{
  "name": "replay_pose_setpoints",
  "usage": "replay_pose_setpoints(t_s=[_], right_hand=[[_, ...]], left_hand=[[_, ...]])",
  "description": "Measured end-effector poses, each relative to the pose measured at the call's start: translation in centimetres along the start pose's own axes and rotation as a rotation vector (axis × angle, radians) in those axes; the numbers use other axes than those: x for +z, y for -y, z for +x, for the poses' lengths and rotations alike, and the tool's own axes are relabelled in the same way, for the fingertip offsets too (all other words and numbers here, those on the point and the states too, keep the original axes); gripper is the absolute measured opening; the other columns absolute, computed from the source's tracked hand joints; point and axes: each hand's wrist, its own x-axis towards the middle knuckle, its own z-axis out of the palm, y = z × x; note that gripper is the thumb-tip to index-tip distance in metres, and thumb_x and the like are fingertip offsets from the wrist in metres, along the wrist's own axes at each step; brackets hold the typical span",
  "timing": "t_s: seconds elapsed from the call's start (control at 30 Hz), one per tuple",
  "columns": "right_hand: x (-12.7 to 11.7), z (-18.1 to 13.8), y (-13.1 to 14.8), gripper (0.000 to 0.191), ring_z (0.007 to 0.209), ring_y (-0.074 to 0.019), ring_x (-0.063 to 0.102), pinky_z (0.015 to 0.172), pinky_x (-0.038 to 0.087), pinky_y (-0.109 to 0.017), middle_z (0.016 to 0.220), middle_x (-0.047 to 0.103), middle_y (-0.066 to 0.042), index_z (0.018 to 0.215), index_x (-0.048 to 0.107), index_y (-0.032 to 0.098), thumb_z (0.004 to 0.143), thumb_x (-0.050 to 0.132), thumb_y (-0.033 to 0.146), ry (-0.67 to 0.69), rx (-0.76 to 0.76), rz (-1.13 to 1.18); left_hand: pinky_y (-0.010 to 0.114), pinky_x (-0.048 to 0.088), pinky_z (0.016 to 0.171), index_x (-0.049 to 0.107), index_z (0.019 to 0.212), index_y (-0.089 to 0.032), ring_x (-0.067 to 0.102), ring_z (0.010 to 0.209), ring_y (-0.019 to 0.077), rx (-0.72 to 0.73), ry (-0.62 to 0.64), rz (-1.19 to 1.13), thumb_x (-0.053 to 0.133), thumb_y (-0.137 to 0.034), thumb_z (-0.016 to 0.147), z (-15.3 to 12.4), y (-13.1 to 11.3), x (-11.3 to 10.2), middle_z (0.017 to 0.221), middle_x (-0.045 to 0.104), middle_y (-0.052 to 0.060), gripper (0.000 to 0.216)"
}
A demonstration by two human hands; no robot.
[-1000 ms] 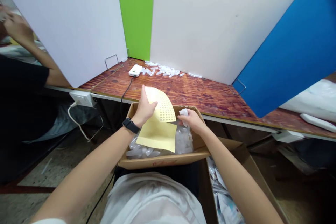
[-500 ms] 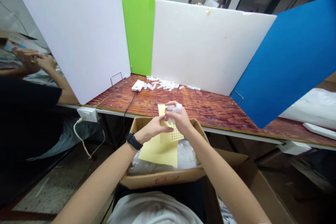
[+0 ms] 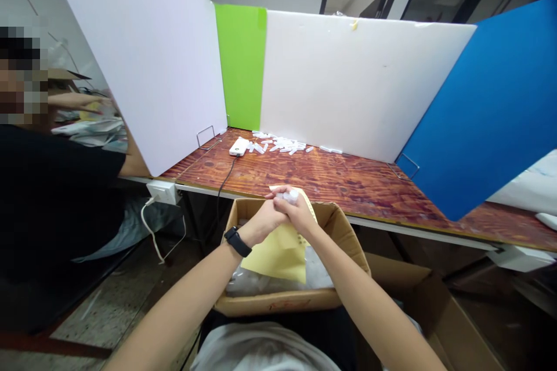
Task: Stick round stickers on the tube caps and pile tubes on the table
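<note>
My hands meet over an open cardboard box [image 3: 282, 304]. My right hand [image 3: 299, 212] is closed around several small translucent white plastic pieces [image 3: 291, 196]; their exact kind is hard to make out. Against it presses my left hand [image 3: 267, 221], its fingers curled and partly hidden; what they grip is unclear. A dark watch [image 3: 238, 242] is on the left wrist. Beneath the hands lies a yellow paper sheet [image 3: 275, 259], with a sheet of small dark-printed stickers [image 3: 311, 206] behind my right hand. Clear bags of white pieces [image 3: 319, 269] fill the box below.
On the wooden table [image 3: 331, 177] lie scattered white plastic pieces [image 3: 285, 144] and a white corded device [image 3: 239, 146]. White, green and blue panels [image 3: 369, 87] surround the tabletop. A power socket [image 3: 163, 192] hangs at its front edge. A co-worker [image 3: 56, 203] sits at the left.
My hands have closed together, the left fingers moving in against the right hand. The sticker sheet is now more covered and tilted. The view has shifted left, and the co-worker's arm has moved.
</note>
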Motion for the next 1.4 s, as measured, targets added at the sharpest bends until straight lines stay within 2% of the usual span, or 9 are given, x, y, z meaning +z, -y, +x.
replay_pose_setpoints(t_s=[0.23,0.43,0.63,0.73,0.9,1.03,1.27,1.33,1.4], right_hand=[[-0.3,-0.4,0.2,0.023,0.078,-0.0175,0.058,0.073,0.045,-0.032,0.088,0.061,-0.003,0.098,0.049,0.021,0.078,0.050,0.032,-0.005,-0.054,-0.341],[-0.4,-0.6,1.1,0.054,0.093,-0.0192,0.056,0.083,0.043,-0.034,0.113,0.054,-0.008,0.121,0.036,0.023,0.072,0.060,0.026,-0.129,-0.255,-0.418],[-0.4,-0.7,1.2,0.023,0.094,-0.0192,0.055,0.085,0.041,-0.033,0.100,0.060,-0.006,0.100,0.055,0.019,0.084,0.046,0.032,-0.035,-0.273,-0.468],[-0.3,-0.7,1.1,0.030,0.097,-0.0191,0.055,0.087,0.040,-0.032,0.102,0.060,-0.005,0.097,0.058,0.020,0.089,0.033,0.036,-0.053,-0.276,-0.462],[-0.2,-0.7,1.1,0.030,0.092,-0.0175,0.058,0.082,0.044,-0.032,0.106,0.061,-0.005,0.115,0.045,0.023,0.087,0.041,0.031,-0.100,-0.254,-0.386],[-0.3,-0.7,1.2,0.021,0.089,-0.0181,0.060,0.079,0.045,-0.032,0.104,0.062,-0.005,0.102,0.055,0.022,0.084,0.045,0.029,-0.065,-0.239,-0.361],[-0.5,-0.6,1.6,0.019,0.108,-0.0211,0.051,0.091,0.039,-0.038,0.118,0.056,-0.006,0.096,0.058,0.023,0.083,0.046,0.028,-0.003,-0.237,-0.395],[-1.3,-0.4,1.7,0.024,0.112,-0.0215,0.048,0.095,0.035,-0.039,0.120,0.054,-0.007,0.102,0.057,0.022,0.084,0.044,0.031,-0.122,-0.265,-0.474],[-2.4,-0.1,1.4,0.032,0.112,-0.0233,0.046,0.096,0.033,-0.042,0.120,0.052,-0.011,0.109,0.052,0.020,0.082,0.047,0.035,-0.374,-0.221,-0.515]], left_hand=[[0.031,0.046,0.074,0.059,0.073,-0.012,0.058,0.083,0.0222,0.085,-0.101,0.156,0.060,-0.014,0.059,0.1,-0.3,0.1,0.078,0.063,0.006,0.014],[0.030,0.044,0.080,0.060,0.087,-0.013,0.057,0.090,0.0210,0.176,0.025,0.116,0.057,-0.022,0.068,0.4,0.0,0.0,0.091,0.063,0.007,0.021],[0.028,0.044,0.073,0.057,0.081,-0.012,0.056,0.080,0.0175,0.125,-0.021,0.113,0.058,-0.020,0.065,0.6,1.0,-0.4,0.083,0.062,0.005,0.018],[0.027,0.044,0.070,0.058,0.079,-0.012,0.056,0.077,0.0174,0.057,-0.053,0.117,0.062,-0.019,0.062,0.4,0.8,-0.3,0.081,0.062,0.005,0.019],[0.028,0.043,0.076,0.058,0.088,-0.012,0.057,0.082,0.0179,0.072,-0.035,0.066,0.059,-0.020,0.065,0.3,0.3,0.1,0.090,0.062,0.007,0.024],[0.028,0.044,0.071,0.057,0.086,-0.010,0.057,0.078,0.0178,0.038,-0.072,0.031,0.062,-0.016,0.060,0.4,0.7,0.1,0.085,0.062,0.007,0.027],[0.028,0.044,0.073,0.059,0.088,-0.012,0.057,0.077,0.0159,0.043,-0.139,-0.043,0.064,-0.017,0.058,0.2,0.4,-0.2,0.086,0.063,0.005,0.031],[0.027,0.044,0.069,0.060,0.080,-0.012,0.057,0.071,0.0144,0.026,-0.222,-0.030,0.066,-0.017,0.056,0.3,0.3,-0.5,0.077,0.063,0.003,0.025],[0.025,0.043,0.064,0.060,0.068,-0.012,0.055,0.063,0.0121,0.037,-0.312,0.007,0.067,-0.015,0.053,0.5,0.3,-0.7,0.066,0.060,0.000,0.017]])
